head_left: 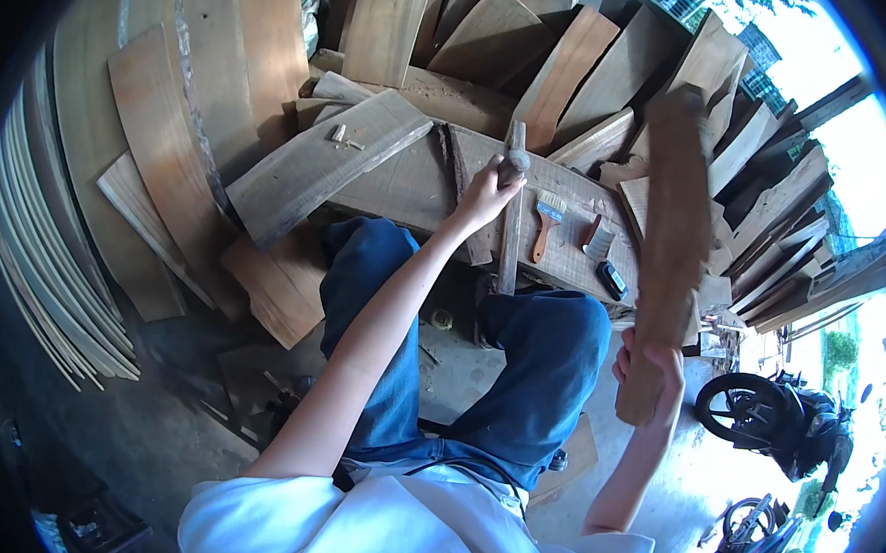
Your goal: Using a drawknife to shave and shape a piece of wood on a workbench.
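Observation:
My left hand (pixel 488 191) grips the top of a chisel-like tool (pixel 515 170) that stands upright on a narrow wooden piece (pixel 509 242) lying on a thick plank (pixel 408 180) in front of my knees. My right hand (pixel 650 373) is closed around the lower end of a long flat wooden board (pixel 670 228), raised upright and blurred at the right. I sit with blue trousers on both legs, knees against the plank.
A paintbrush (pixel 547 222), a small brush (pixel 598 238) and a dark small object (pixel 612 279) lie on the plank. Stacked boards (pixel 564 73) lean behind, curved planks (pixel 159 151) at left, thin strips (pixel 43 256) far left. Motorbikes (pixel 786 425) stand at right.

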{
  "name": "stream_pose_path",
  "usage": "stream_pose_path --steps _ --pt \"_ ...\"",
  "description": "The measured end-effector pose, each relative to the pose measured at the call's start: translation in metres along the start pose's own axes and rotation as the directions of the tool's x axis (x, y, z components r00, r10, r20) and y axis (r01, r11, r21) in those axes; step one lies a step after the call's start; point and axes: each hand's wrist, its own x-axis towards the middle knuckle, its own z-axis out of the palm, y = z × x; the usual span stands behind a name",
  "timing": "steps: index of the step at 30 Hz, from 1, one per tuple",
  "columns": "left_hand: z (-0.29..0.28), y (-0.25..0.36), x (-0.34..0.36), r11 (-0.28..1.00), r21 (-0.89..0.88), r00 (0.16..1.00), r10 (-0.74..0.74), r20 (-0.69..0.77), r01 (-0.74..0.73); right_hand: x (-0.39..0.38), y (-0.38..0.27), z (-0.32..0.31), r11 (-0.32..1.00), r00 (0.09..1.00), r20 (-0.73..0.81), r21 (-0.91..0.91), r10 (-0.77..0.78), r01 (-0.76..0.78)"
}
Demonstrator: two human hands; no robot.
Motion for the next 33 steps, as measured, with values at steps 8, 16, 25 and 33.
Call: stream_pose_path --steps 8,16,25,33 --pt "-0.014 -0.007 0.0 0.998 -0.065 1.0 -0.011 0.011 0.012 0.013 -0.038 0.055 0.996 0.949 0.305 0.066 -0.084 0.067" --pt "-0.013 -0.015 0.007 0.998 -0.053 1.0 -0.024 -0.015 0.023 0.027 0.026 0.061 0.931 0.857 0.447 0.128 0.255 -0.343" --pt "-0.012 -0.012 0.008 0.999 -0.049 1.0 0.024 -0.002 -0.024 0.027 -0.006 0.055 0.984 0.941 0.335 0.177 -0.042 -0.019" --pt "-0.013 -0.014 0.009 1.0 0.024 0.999 0.001 0.038 -0.002 0.03 0.034 0.058 0.971 0.947 0.288 0.145 0.141 -0.189"
